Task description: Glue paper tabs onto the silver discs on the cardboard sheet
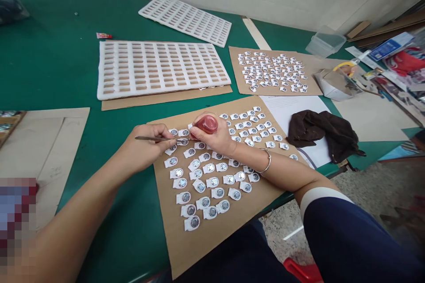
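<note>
My left hand (152,144) pinches a pair of metal tweezers (146,138), whose tips touch a small white piece with a round metal disc (182,141). Beside it, my right hand (215,138) is wrapped round a red squeeze bottle (206,124), its bottom facing up and its nozzle hidden by the fingers. Both hands are over the far left part of a brown cardboard sheet (175,247). Rows of similar white pieces with round discs lie on this sheet, some of them covered by my right hand and forearm.
Behind the cardboard are two white slotted trays (162,67). Another cardboard sheet (274,89) with many small pieces lies at the back right. A dark brown cloth (322,132), paper, scissors (345,68) and a clear plastic box (325,42) are on the right.
</note>
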The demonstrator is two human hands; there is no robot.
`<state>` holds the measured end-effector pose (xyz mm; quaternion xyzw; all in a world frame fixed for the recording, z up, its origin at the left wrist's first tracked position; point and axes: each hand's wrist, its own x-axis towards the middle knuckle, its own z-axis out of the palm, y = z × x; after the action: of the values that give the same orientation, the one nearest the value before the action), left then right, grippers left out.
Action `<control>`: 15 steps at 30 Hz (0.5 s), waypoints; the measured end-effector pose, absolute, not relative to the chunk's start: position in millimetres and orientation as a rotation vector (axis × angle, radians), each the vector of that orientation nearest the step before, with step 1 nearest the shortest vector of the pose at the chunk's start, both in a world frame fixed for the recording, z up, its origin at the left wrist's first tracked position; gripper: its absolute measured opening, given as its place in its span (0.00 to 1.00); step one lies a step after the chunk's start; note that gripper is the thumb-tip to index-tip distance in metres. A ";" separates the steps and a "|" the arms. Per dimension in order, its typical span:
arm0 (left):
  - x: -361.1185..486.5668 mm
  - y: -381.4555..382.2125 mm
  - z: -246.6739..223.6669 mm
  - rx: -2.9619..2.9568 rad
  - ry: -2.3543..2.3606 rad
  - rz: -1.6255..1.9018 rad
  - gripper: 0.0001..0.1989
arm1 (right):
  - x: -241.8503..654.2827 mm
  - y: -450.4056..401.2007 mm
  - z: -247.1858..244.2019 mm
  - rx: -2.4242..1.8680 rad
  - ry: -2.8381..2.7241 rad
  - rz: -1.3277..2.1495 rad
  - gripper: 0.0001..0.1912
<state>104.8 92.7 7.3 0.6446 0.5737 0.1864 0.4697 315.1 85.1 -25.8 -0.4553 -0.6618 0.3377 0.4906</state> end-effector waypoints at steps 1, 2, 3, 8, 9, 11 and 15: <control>105.7 92.7 8.5 1.586 1.412 0.457 0.13 | 315.1 85.2 -25.4 -1.113 -1.604 0.820 0.14; 106.6 92.8 9.5 1.593 1.418 0.456 0.13 | 315.2 85.3 -24.5 -1.120 -1.593 0.822 0.14; 107.5 92.8 10.5 1.599 1.422 0.456 0.13 | 315.4 85.6 -23.0 -1.127 -1.569 0.828 0.14; 108.8 86.8 14.2 1.693 1.414 0.485 0.13 | 317.6 92.1 -10.3 -1.145 -1.296 1.077 0.19; 108.6 82.8 15.3 1.727 1.415 0.496 0.12 | 318.1 94.5 -8.0 -1.140 -1.234 1.132 0.21; 108.7 71.3 17.5 1.782 1.427 0.513 0.11 | 318.6 99.8 -4.5 -1.121 -1.134 1.200 0.23; 113.1 40.5 16.1 1.843 1.475 0.575 0.10 | 317.2 108.5 1.2 -1.072 -1.025 1.337 0.23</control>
<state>113.1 40.5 16.1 0.7110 0.5689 0.2217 0.3487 317.2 108.5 1.2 -0.4512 -0.4314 0.5630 0.5416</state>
